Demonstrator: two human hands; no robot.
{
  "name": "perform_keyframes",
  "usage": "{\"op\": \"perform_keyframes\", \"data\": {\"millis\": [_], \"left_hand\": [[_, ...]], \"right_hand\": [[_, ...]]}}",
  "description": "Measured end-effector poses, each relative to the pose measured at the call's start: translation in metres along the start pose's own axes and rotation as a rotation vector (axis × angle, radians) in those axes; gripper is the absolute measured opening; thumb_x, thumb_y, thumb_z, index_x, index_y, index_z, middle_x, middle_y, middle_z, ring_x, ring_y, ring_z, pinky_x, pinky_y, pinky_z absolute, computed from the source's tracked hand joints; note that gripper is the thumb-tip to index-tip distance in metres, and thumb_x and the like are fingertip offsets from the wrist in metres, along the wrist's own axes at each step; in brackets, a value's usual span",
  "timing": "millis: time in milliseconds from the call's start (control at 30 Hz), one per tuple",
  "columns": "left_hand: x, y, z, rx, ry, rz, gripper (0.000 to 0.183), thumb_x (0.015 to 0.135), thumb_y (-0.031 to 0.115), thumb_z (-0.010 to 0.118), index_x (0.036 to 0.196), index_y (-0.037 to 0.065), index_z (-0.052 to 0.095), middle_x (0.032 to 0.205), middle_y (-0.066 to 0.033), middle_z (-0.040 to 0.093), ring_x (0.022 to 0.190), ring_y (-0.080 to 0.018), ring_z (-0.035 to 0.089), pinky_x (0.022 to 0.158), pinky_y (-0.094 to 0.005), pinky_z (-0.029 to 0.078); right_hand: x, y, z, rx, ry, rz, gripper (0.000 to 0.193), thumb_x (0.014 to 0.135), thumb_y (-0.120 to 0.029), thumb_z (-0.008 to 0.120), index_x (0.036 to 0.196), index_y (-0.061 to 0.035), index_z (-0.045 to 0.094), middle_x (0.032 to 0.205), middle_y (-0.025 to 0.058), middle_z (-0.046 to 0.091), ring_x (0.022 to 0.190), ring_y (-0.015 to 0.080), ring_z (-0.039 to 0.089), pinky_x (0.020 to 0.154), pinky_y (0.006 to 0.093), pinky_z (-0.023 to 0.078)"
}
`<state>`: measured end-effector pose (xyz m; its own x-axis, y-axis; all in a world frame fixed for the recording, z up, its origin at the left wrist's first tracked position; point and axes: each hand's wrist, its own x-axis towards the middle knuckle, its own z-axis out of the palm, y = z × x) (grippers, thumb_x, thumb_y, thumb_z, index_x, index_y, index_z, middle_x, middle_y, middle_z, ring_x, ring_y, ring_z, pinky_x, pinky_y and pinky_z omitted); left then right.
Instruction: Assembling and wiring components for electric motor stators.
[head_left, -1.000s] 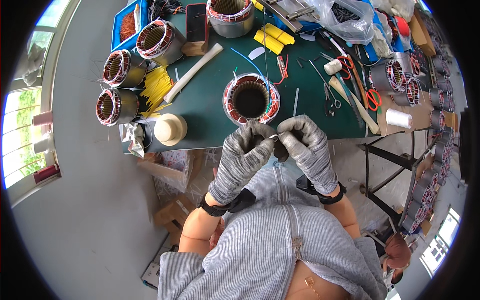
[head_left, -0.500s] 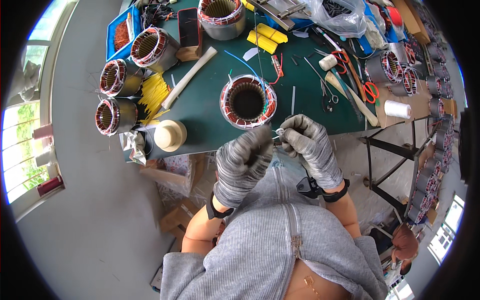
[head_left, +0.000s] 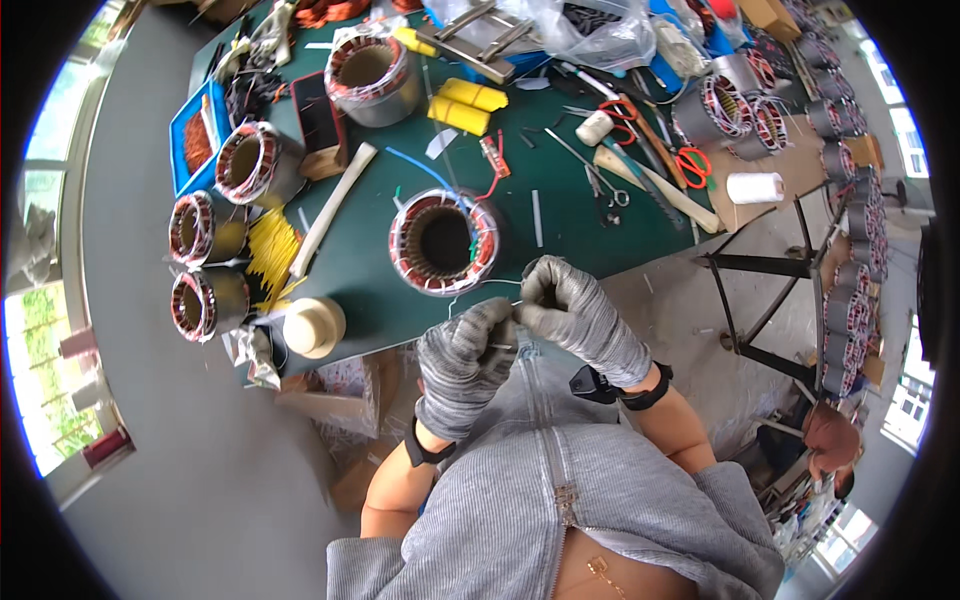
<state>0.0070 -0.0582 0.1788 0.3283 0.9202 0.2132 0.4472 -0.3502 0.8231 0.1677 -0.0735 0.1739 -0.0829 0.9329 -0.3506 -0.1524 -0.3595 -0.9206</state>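
Observation:
Both of my hands wear grey knitted gloves and meet just off the table's front edge. My left hand [head_left: 463, 362] is closed, its fingertips pinching a thin white cord [head_left: 488, 283]. Close beside it, my right hand [head_left: 572, 312] is also closed in a pinch on the cord. A loop of the cord arcs above my fingers; the part inside them is hidden. Just beyond my hands, a motor stator [head_left: 444, 242] stands upright, with red windings laced in white around its top. A blue sleeved lead [head_left: 425, 168] comes out of its rim.
More stators [head_left: 372, 80] stand at the back and left. A cream round pot [head_left: 313, 327] sits near the front left edge beside yellow strips [head_left: 272, 255]. Orange-handled scissors [head_left: 692, 166], a white thread spool [head_left: 755, 187] and hand tools lie right. Another person [head_left: 832, 440] is far right.
My hands have come together around the cord, with my left hand lower and no longer blurred. The view has shifted, so the table things appear further left.

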Motion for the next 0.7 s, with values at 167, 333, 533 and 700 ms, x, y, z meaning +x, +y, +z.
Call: {"op": "perform_keyframes", "data": {"millis": [167, 333, 533, 700], "left_hand": [[-0.007, -0.002, 0.012, -0.317, -0.138, -0.209, 0.008, 0.082, 0.002, 0.058, 0.09, 0.003, 0.06, 0.068, 0.0011, 0.057, 0.06, -0.0032, 0.048, 0.056, -0.0194, 0.042], [0.001, -0.001, 0.017, -0.162, -0.193, -0.391, 0.008, 0.077, 0.007, 0.064, 0.084, 0.006, 0.063, 0.073, -0.0058, 0.059, 0.061, -0.0128, 0.057, 0.056, -0.0247, 0.045], [-0.006, 0.007, 0.046, -0.632, 0.096, -0.727, 0.009, 0.078, 0.004, 0.057, 0.087, 0.006, 0.058, 0.089, -0.0023, 0.059, 0.06, -0.0045, 0.048, 0.053, -0.0187, 0.039], [-0.007, 0.026, 0.068, -0.916, 0.238, -0.788, 0.015, 0.083, 0.011, 0.051, 0.096, 0.006, 0.049, 0.08, -0.007, 0.059, 0.048, -0.0035, 0.037, 0.044, -0.0166, 0.031]], "right_hand": [[-0.008, 0.016, -0.023, -0.386, 0.047, -0.108, 0.023, 0.073, -0.015, 0.07, 0.073, -0.0051, 0.049, 0.068, 0.0021, 0.044, 0.064, 0.0095, 0.045, 0.06, 0.0257, 0.04], [0.024, 0.042, -0.099, -0.534, -0.032, -0.22, 0.033, 0.078, -0.027, 0.064, 0.099, -0.0032, 0.056, 0.084, 0.0081, 0.052, 0.076, 0.0176, 0.057, 0.069, 0.0317, 0.047], [0.102, 0.056, -0.235, -0.782, 0.262, -0.037, 0.024, 0.079, -0.023, 0.058, 0.096, -0.0053, 0.059, 0.088, 0.0146, 0.06, 0.081, 0.0286, 0.06, 0.074, 0.0376, 0.047], [0.19, 0.09, -0.224, -1.006, 0.021, -0.149, 0.019, 0.082, -0.023, 0.05, 0.086, -0.0063, 0.058, 0.087, 0.0155, 0.062, 0.086, 0.0317, 0.059, 0.077, 0.042, 0.046]]}}
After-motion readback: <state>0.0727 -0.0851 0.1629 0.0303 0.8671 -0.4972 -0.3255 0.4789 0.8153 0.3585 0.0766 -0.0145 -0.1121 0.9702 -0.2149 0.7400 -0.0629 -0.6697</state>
